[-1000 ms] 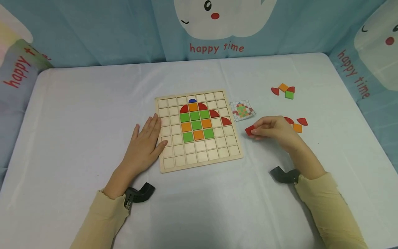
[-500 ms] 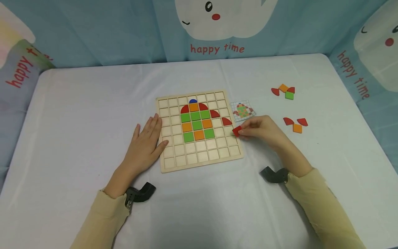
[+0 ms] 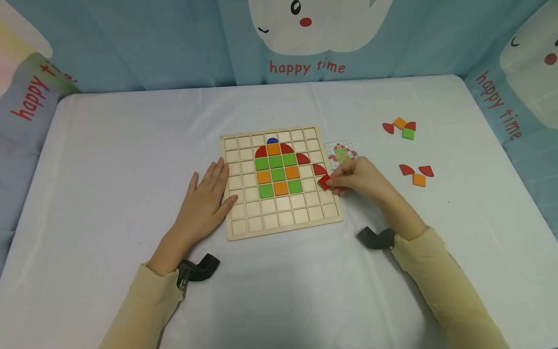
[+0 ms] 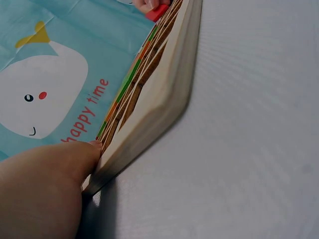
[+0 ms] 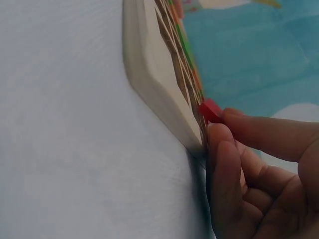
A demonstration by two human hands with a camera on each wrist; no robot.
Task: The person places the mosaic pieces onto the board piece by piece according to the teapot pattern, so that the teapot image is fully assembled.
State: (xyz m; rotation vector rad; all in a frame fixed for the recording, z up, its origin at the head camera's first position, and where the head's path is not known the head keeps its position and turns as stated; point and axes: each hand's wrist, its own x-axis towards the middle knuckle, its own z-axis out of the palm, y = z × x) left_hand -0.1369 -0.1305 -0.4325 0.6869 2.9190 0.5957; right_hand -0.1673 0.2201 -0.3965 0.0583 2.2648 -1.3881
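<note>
A wooden grid board (image 3: 285, 218) lies mid-table, with green, orange and red tiles plus a blue half-round piece (image 3: 272, 140) set in its upper cells. My left hand (image 3: 202, 206) rests flat against the board's left edge, fingers straight, thumb on the rim. Over the board's right side, my right hand (image 3: 359, 182) pinches a red tile (image 3: 324, 182) between thumb and fingertips, just below a red quarter-round tile (image 3: 319, 169). In the right wrist view the held red tile (image 5: 211, 110) is tilted above the cells; its full shape is partly hidden.
A small printed pattern card (image 3: 337, 150) lies right of the board, partly covered by the right hand. Farther right are two loose groups of tiles, one with a green square (image 3: 408, 134), the other with an orange square (image 3: 419, 180). A blue curtain (image 3: 174, 43) hangs behind the table.
My right hand has moved left with the red tile, from the tablecloth beside the board to over its right-hand cells. The left hand stays in place on the board's edge.
</note>
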